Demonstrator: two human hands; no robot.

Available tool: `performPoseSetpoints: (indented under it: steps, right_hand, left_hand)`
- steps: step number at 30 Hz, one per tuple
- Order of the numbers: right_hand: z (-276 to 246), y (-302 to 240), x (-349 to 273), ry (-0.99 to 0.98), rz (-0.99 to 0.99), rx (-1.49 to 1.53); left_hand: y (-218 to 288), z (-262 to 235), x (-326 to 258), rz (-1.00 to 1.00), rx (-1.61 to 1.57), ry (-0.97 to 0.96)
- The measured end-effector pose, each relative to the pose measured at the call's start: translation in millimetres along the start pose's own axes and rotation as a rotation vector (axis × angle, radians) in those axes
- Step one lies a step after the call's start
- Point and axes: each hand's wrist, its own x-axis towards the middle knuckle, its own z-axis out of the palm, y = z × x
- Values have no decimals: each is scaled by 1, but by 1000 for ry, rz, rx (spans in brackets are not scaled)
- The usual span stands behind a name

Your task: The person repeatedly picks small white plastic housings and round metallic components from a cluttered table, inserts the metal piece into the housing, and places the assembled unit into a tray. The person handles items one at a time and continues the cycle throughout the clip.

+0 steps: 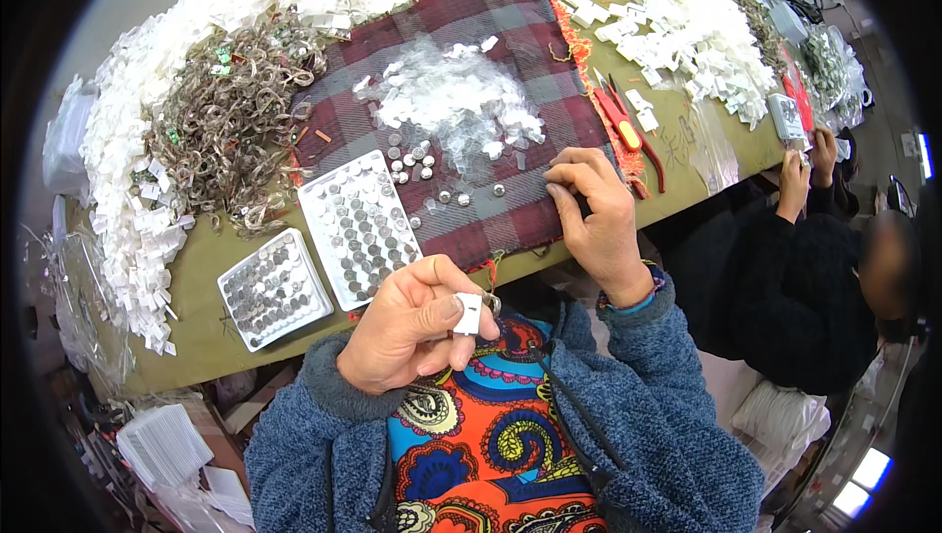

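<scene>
Just off the worktop's [199, 309] near edge, the left hand [397, 329] has its fingers clamped on a small white piece [468, 317], seemingly keeping its face visible, while the right hand [601, 219], its finger gap unclear, curls over checked cloth [505, 15], near silver pieces [498, 189] within easy reach.

From my distant seat I look through one head-worn fisheye camera, the left of a side-by-side pair. It peers steeply down from the wearer's head, upright, taking in the wearer's patterned front [481, 435] at the bottom and the surface [196, 351] beyond. The left hand [417, 322] and right hand [599, 219] sit near the lens, mid-view; sleeves [319, 435] enter from below. Edges bow toward a dark rim; a co-worker [770, 273] shows farther off, right.
</scene>
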Motion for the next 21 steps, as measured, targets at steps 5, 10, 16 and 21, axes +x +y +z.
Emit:
performPoseSetpoints:
  steps: [5,10,16,21]
  right_hand:
    - [-3,5,1,-151,-118,-125]
    - [4,-12,12,-156,-192,-129]
    - [23,-82,-17,-303,-216,367]
    - [40,-109,-14,-273,-381,286]
  left_hand:
    - [-4,4,-2,50,-2,-2]
    - [-7,8,-10,93,138,144]
    - [0,-1,-29,256,69,62]
    - [4,-3,-51,390,115,111]
